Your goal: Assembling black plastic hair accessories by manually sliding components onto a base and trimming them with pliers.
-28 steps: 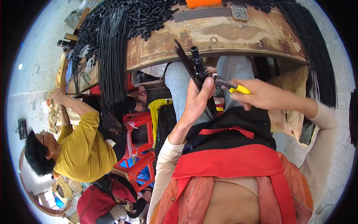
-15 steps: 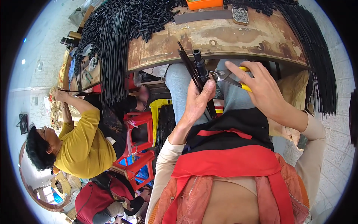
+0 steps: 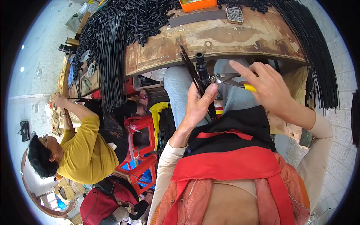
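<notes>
A bundle of thin black rods (image 3: 190,68), much like umbrella ribs, stands tilted in my left hand (image 3: 198,105), whose fingers are closed round it. Beside the rods, a stepped black plastic tube fitting (image 3: 202,69) rises from the same grip, its lower part hidden by my thumb. My right hand (image 3: 268,84) is wrapped around pliers (image 3: 236,83) with yellow handles, its index finger stretched out above them. The pliers' jaws are at a thin wire (image 3: 213,77) beside the fitting, close to my left thumb. Whether the jaws pinch the wire is too small to tell.
Ahead stands a worn wooden table (image 3: 225,39). On it lie a heap of black tube pieces (image 3: 144,18), a small tray of metal bits (image 3: 235,15) and an orange container (image 3: 198,5). Black rods (image 3: 112,63) hang over its edge. A co-worker in yellow (image 3: 86,150) sits left, near red stools (image 3: 144,165).
The pliers' handles have come closer together and my right hand has shifted slightly right and down. The left hand keeps its hold on the rods and fitting. The view has moved a little.
</notes>
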`<state>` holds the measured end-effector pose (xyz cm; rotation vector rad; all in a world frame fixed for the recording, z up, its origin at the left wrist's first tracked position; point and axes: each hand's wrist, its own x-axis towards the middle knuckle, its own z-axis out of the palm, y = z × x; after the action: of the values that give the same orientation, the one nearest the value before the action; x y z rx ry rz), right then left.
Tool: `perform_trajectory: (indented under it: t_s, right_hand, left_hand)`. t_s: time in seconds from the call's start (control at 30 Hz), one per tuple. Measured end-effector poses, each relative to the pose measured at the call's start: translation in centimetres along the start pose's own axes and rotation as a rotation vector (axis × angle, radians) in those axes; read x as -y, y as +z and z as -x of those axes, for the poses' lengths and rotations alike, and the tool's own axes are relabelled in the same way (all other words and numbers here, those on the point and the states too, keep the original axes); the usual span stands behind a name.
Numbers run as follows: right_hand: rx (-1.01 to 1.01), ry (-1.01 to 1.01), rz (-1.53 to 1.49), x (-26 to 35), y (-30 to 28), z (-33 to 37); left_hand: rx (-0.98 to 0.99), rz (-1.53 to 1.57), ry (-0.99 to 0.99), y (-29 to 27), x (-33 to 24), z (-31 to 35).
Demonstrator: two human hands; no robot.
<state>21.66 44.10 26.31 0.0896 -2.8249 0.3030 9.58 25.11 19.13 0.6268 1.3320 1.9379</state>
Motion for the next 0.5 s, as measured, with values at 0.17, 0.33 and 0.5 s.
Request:
perform_trajectory:
  t_s: [0.17,0.33,0.5]
  right_hand:
    - [0.577,0.2,-0.764,0.0,-4.1,-1.3]
    - [0.646,0.543,-0.914,2.8,-3.1,0.4]
    - [-0.097,0.025,-0.272,0.9,-0.4,1.2]
  left_hand:
    - [0.151,0.142,-0.022,-1.0,0.3,0.4]
    - [0.184,0.155,-0.111,-0.9,-0.5,1.0]
    - [0.141,0.06,-0.089,-0.7,-0.8,0.0]
